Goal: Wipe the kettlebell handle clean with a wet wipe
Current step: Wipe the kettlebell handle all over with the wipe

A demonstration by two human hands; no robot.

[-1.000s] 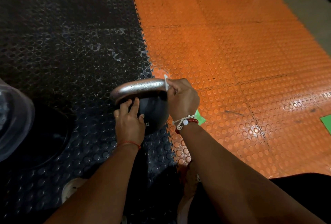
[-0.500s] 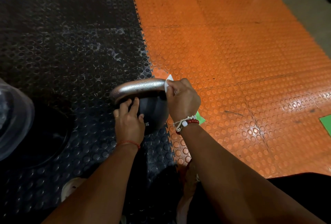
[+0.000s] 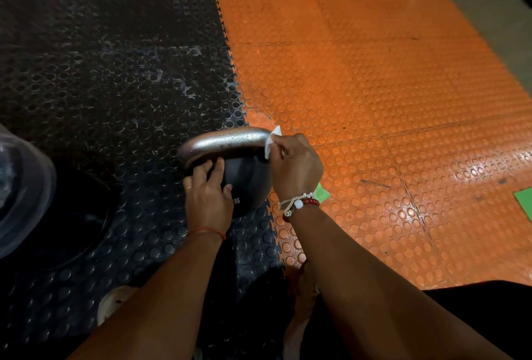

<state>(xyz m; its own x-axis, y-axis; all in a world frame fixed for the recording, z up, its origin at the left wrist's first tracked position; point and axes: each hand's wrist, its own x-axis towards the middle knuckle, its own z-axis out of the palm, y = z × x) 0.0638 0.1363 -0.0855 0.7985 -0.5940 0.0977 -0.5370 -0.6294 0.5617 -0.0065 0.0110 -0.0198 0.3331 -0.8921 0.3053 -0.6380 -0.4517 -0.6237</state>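
Observation:
A black kettlebell point(image 3: 247, 184) stands on the seam between black and orange floor mats. Its silver handle point(image 3: 224, 141) arches over the top and carries water droplets. My right hand point(image 3: 295, 167) grips a white wet wipe point(image 3: 270, 144) wrapped round the handle's right end. My left hand point(image 3: 208, 192) rests on the near left side of the ball with its fingers extended against it, just under the handle's left end.
Studded black mat point(image 3: 115, 72) covers the left, studded orange mat point(image 3: 374, 86) the right. A clear plastic container point(image 3: 20, 187) and a dark round plate point(image 3: 72, 215) lie at the left. Green markers point(image 3: 322, 194) sit on the orange mat. A grey strip point(image 3: 495, 0) runs far right.
My right hand has twisted slightly on the handle's right end, and more of the wipe's corner now shows above it. My left hand and the kettlebell have stayed put.

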